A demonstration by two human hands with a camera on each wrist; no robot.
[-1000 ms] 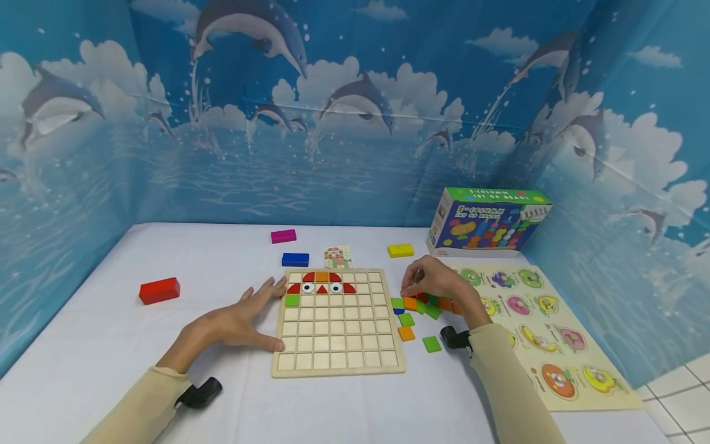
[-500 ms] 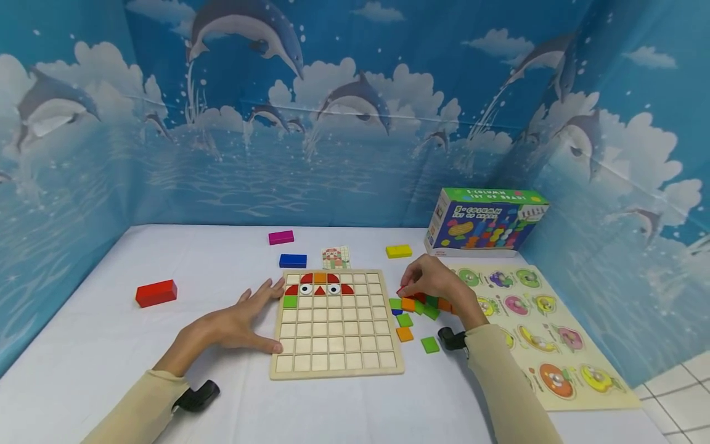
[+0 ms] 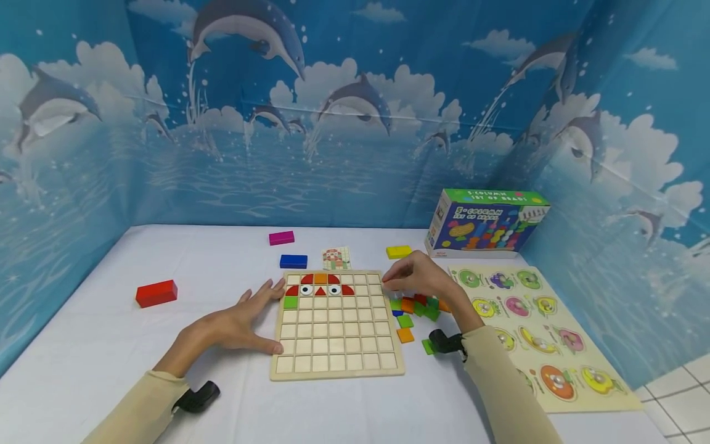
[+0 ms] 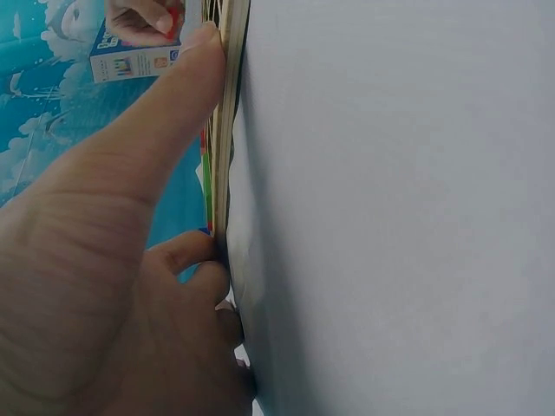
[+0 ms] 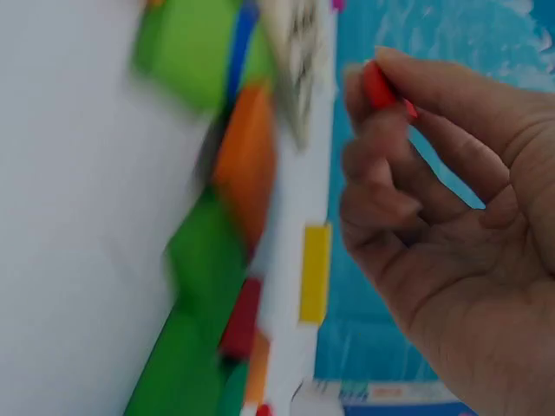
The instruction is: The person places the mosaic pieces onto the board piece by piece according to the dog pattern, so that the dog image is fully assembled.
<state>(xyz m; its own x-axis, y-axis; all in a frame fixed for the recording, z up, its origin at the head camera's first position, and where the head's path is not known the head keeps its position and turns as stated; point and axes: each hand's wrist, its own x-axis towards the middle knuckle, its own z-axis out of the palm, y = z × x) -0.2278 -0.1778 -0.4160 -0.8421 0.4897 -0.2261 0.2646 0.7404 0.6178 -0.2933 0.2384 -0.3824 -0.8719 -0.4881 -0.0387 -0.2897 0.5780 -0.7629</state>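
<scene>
A wooden grid board (image 3: 344, 345) lies on the table in the head view, with red, orange, green and eye-patterned tiles in its upper left squares. My left hand (image 3: 238, 324) rests spread along the board's left edge. In the left wrist view its thumb (image 4: 186, 74) touches the board's rim (image 4: 227, 104). My right hand (image 3: 416, 277) is raised over the board's upper right edge. Between its thumb and forefinger it pinches a small red tile (image 5: 379, 85), partly covered by the fingertips. Loose green, orange, red and blue tiles (image 3: 407, 305) lie right of the board.
A small pattern card (image 3: 336, 258) lies behind the board, with blue (image 3: 293, 261), magenta (image 3: 281, 238) and yellow blocks (image 3: 399, 251) around it. A red block (image 3: 156, 293) sits at left. At right are a fruit puzzle board (image 3: 554, 345) and a toy box (image 3: 488, 222).
My right hand has lifted from the loose tiles and moved left toward the board with the red tile in its fingers. The left hand has stayed in place.
</scene>
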